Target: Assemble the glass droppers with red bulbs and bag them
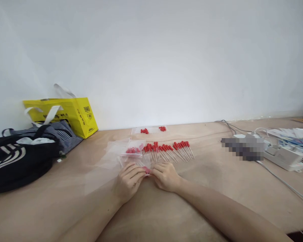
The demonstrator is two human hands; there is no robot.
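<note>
Between my hands is a small clear zip bag (pixel 146 170) with red dropper bulbs showing inside. My left hand (pixel 130 179) pinches its left side, while my right hand (pixel 167 176) has its fingers closed on the right side. Much of the bag is hidden by my fingers. Just beyond lie loose glass-like droppers with red bulbs (pixel 164 148), grouped in several fanned rows with tips toward me. Another zip bag (pixel 134 150) with red-bulbed droppers rests behind my left hand, on flat clear bags (pixel 107 156).
Against the wall, more bagged red-bulbed droppers (pixel 144 131) lie on the wooden table (pixel 151 215). A yellow bag (pixel 87 117), a striped bag (pixel 69 136) and a black bag (pixel 20 164) stand at left. On the right are a white power strip (pixel 284 158), cables and a blurred-out object.
</note>
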